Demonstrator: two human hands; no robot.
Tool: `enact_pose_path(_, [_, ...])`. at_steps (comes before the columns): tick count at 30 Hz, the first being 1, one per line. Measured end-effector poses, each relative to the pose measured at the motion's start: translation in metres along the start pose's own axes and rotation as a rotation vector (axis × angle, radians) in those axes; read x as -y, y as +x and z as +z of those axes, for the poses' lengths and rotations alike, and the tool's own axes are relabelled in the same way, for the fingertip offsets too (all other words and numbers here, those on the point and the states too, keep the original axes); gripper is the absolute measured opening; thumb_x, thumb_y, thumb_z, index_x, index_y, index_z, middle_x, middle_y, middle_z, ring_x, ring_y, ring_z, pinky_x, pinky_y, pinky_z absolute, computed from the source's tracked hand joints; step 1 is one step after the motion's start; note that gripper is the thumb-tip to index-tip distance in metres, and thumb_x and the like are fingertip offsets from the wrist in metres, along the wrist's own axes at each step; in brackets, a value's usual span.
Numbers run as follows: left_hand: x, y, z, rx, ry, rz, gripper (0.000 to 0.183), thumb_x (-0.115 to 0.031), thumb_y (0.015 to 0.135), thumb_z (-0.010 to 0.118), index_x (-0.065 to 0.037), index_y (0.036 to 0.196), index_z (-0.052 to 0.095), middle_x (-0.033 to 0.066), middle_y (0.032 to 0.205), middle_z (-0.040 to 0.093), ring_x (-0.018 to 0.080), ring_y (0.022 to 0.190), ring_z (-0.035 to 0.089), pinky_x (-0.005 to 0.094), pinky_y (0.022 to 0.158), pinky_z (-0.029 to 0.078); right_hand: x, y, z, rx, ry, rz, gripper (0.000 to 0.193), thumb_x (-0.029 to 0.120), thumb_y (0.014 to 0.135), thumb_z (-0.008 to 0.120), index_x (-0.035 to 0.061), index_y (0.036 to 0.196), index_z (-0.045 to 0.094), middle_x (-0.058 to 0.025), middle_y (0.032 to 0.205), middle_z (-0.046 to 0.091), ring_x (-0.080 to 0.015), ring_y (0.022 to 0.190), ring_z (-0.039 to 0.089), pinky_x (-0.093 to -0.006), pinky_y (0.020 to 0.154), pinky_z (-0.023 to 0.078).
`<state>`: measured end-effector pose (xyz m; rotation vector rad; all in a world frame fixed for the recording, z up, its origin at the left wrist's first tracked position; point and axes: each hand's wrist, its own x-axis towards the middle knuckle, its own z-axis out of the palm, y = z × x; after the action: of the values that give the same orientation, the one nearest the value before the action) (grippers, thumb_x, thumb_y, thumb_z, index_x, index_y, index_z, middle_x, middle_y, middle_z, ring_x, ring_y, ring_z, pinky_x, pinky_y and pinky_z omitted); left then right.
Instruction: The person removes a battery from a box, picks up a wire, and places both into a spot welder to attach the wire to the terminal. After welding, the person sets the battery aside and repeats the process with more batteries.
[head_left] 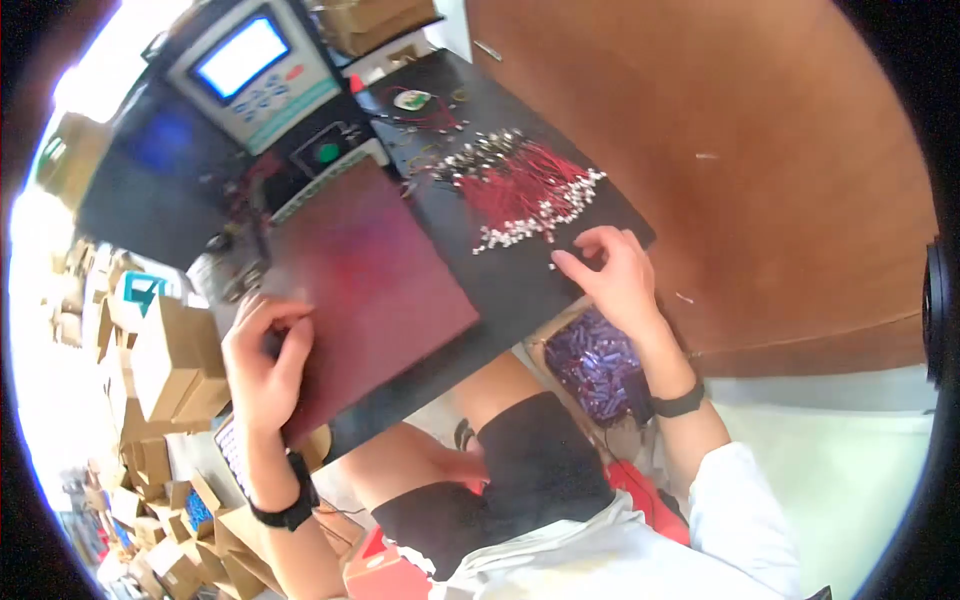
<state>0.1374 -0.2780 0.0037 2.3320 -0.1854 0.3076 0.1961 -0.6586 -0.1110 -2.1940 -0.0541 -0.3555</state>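
Note:
My left hand [262,362] is over the left edge of a dark red mat [400,290], its fingers curled and the thumb close to the index finger. Whether something small is pinched there I cannot make out. My right hand [622,282] hovers by the table's right edge, thumb and forefinger apart, with nothing visible between them. Just beyond it spreads a pile of short red wires [515,190] with small white connectors along the near side and metallic-looking ends on the far side. A tiny white piece shows by the right thumb tip.
A machine [255,80] with a lit screen and buttons stands at the back left of the black table [510,300]. Below the table's right side is a box of purple cylindrical pieces [595,365]. Cardboard boxes [175,360] crowd the left; a brown panel [760,180] borders the right.

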Motion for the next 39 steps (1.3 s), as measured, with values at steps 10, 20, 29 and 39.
enact_pose_path(10, [0.016,-0.059,-0.056,-0.344,-0.039,-0.144,0.015,-0.003,0.087,0.066,0.002,0.100,0.072,0.0037,0.083,0.069,0.0086,0.076,0.060,0.0246,0.069,0.047,-0.004,0.019,-0.004,0.182,-0.256,-0.108,0.018,0.013,0.089,0.070,-0.0039,0.091,0.067,-0.0184,0.081,0.069,-0.0311,0.077,0.068,-0.0403,0.073,0.052])
enact_pose_path(20, [0.085,-0.132,-0.065,-0.206,0.415,-0.326,0.029,-0.021,0.081,0.074,0.000,0.100,0.070,0.0163,0.093,0.069,0.0314,0.092,0.065,0.0406,0.083,0.052,0.003,0.028,-0.033,-0.006,-0.194,-0.134,0.019,0.012,0.092,0.070,-0.0059,0.094,0.070,-0.0121,0.080,0.064,-0.0183,0.072,0.058,-0.0310,0.070,0.047])
enact_pose_path(29, [0.089,-0.114,-0.040,-0.228,0.734,-0.231,0.017,-0.015,0.078,0.073,-0.004,0.088,0.066,0.0132,0.093,0.065,0.0344,0.096,0.062,0.0456,0.083,0.052,0.041,0.030,-0.048,-0.066,0.242,-0.158,0.017,0.014,0.096,0.069,-0.0032,0.098,0.071,0.0012,0.085,0.065,-0.0076,0.079,0.055,-0.0256,0.074,0.045])
enact_pose_path(39, [0.060,-0.102,-0.077,-0.469,-0.297,-0.271,0.017,0.000,0.086,0.072,0.001,0.101,0.065,0.0066,0.093,0.072,0.0133,0.086,0.069,0.0270,0.077,0.055,0.124,0.018,-0.007,0.272,0.535,-0.113,0.010,0.011,0.093,0.067,0.0013,0.091,0.070,0.0025,0.082,0.063,-0.0058,0.080,0.055,-0.0231,0.073,0.044])
